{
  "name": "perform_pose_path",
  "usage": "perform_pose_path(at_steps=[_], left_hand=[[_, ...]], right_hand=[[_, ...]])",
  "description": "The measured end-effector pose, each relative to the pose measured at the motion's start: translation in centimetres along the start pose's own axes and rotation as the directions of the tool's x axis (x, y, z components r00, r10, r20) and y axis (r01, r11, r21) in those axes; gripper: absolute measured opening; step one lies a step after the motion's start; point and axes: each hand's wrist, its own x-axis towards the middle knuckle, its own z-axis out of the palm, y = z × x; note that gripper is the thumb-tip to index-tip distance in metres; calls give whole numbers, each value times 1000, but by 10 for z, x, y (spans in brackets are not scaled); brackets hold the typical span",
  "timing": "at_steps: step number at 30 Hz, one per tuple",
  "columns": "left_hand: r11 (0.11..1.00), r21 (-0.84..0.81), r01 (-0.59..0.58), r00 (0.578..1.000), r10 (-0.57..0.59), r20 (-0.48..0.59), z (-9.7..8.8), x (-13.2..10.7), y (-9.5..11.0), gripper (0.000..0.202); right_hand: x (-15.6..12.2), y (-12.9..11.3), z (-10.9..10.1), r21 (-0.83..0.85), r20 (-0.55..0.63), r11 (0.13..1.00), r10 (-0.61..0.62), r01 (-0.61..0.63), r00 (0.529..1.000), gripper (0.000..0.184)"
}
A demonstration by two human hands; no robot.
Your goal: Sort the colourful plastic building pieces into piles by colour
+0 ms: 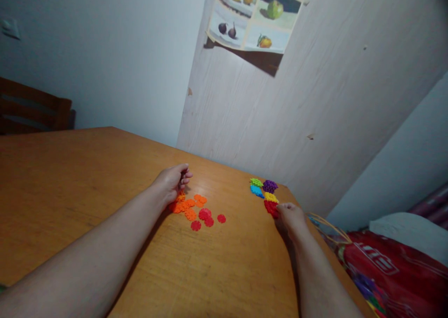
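My left hand (173, 181) is closed, its fingers curled beside and above a loose heap of orange notched discs (189, 205); what it holds, if anything, is hidden. Several red notched discs (205, 214) lie just to the right of the orange ones, one of them apart from the rest. On the right of the table my right hand (293, 217) pinches at the edge of a pile of red notched discs (270, 208). Behind that pile sit yellow discs (271, 197), blue discs (256, 190), green discs (255, 182) and purple discs (269, 186), grouped by colour.
The wooden table (210, 271) meets a panelled wall (245, 126) at the back. A fruit picture (254, 21) hangs there. To the left stands a wooden chair (35, 105). Past the table's right edge is a red bag (392, 262) with yellow handles.
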Motion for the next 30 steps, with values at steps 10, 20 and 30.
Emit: perform_pose_path(at_steps=[10, 20, 30], left_hand=[[1000, 4, -6, 1000, 6, -4, -2, 2, -2, 16], [1000, 26, 6, 1000, -6, -8, 0, -2, -2, 17], [1000, 26, 3, 1000, -3, -9, -2, 1, -1, 16]], right_hand=[[-81, -105, 53, 25, 565, 898, -375, 440, 734, 21], [-92, -109, 60, 3, 688, 969, -180, 246, 703, 16], [-45, -73, 41, 274, 312, 958, -12, -78, 950, 16]])
